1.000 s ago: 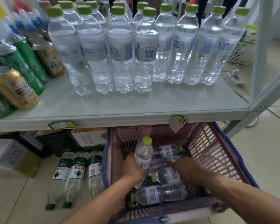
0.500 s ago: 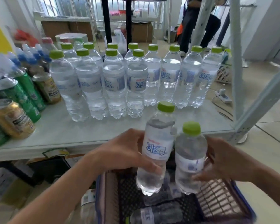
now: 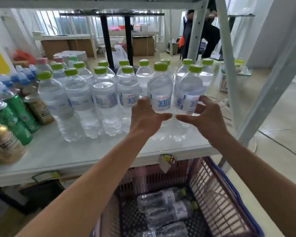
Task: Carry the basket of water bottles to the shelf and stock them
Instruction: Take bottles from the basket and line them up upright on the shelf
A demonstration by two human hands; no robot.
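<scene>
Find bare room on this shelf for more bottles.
Bare shelf runs along the front edge, before the water bottles and right of the cans. Behind it is packed; left hand and right hand each grip a bottle at the right end.

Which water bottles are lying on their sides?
Only the bottles in the basket, the basket below the shelf; the shelf bottles all stand upright.

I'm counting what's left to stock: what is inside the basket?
At least three water bottles lie on their sides in the basket. Its left side is hidden behind the left forearm; its near end is out of frame.
</scene>
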